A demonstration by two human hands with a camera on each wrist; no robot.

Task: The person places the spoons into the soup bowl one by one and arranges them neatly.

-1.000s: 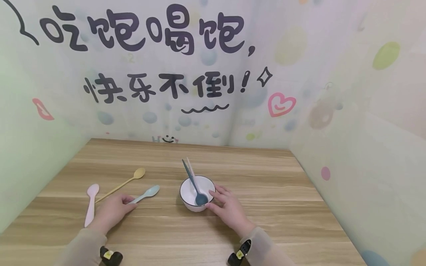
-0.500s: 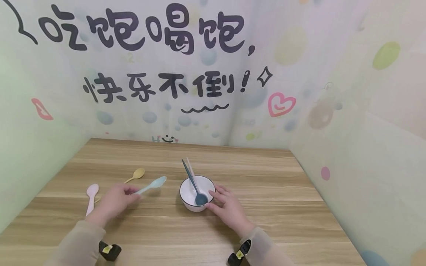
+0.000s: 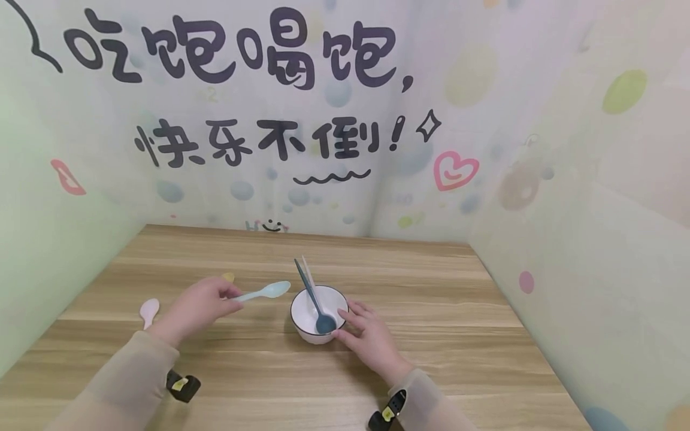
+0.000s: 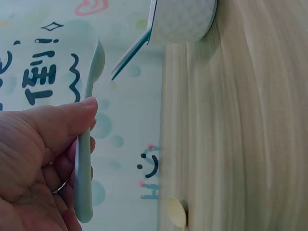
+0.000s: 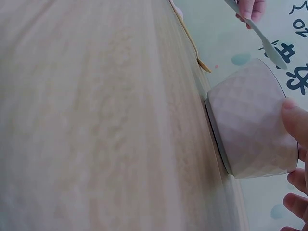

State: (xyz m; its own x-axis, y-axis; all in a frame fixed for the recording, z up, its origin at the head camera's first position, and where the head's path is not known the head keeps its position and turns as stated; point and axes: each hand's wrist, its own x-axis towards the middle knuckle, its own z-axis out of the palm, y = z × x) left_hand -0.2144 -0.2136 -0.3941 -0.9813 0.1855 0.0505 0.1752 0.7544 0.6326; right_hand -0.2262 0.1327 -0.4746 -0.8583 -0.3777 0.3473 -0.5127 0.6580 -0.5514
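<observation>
My left hand (image 3: pixel 207 305) pinches the handle of a light blue spoon (image 3: pixel 274 290) between thumb and fingers. In the left wrist view the spoon (image 4: pixel 83 163) is held up off the table, and in the head view its bowl end points right, just short of a white bowl (image 3: pixel 318 337). The white bowl has a dark rim and stands upright. With thumb and fingers at its right rim, my right hand (image 3: pixel 374 341) holds it. Inside lean a dark teal spoon (image 3: pixel 326 324) and a pale pink-handled utensil (image 3: pixel 311 278), whose lower end is hidden.
On the wooden table (image 3: pixel 442 335), left of the bowl, lie a pink spoon (image 3: pixel 150 311) and a yellow spoon (image 3: pixel 229 277), both partly covered by my left hand and arm. Printed walls (image 3: pixel 345 197) enclose the table's back and sides.
My left hand has lifted the light blue spoon off the table and carried it right and away from me, towards the bowl. My right hand and the bowl have stayed put.
</observation>
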